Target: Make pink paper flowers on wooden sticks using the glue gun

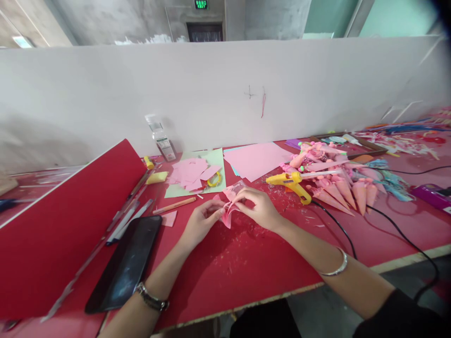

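Note:
A folded piece of pink paper [228, 218] is pinched between my two hands over the red table. My left hand [203, 219] grips its left side with thumb and fingers closed. From the right, my right hand [258, 206] pinches the same piece near its upper edge. Behind the fingers a paler, see-through pink piece [234, 189] shows; whether it is held or lies on the table I cannot tell. Just beyond are a pile of cut pink paper pieces [189, 172] and yellow-handled scissors [214, 179].
A yellow glue gun [289, 184] lies to the right, its black cord [338, 227] trailing over the edge. Behind it are heaped pink paper cones [333, 195]. Pink sheets [259, 158] lie at the back. Left are a tablet [125, 265], a wooden stick [175, 205] and a clear bottle [162, 141].

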Demonstrator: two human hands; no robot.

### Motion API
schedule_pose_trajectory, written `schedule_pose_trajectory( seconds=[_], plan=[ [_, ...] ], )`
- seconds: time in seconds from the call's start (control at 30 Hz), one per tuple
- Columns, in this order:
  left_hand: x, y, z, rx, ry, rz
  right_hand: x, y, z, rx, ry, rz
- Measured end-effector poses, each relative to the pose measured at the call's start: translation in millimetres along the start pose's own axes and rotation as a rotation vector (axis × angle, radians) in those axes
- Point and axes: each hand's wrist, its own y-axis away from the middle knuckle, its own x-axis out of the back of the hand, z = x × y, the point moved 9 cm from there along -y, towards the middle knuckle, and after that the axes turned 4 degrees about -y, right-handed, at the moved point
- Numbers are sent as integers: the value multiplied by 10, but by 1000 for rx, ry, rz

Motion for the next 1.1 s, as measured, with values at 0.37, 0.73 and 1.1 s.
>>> schedule_pose_trajectory(
  seconds=[0.37,0.73,1.1],
  plan=[
    [7,18,109,-82,91,21,62,-5,10,-15,21,55],
    [84,3,57,-49,164,103,64,0,1,-21,40,68],
    [1,13,116,-68,98,21,54,6,12,-25,59,72]
  ],
)
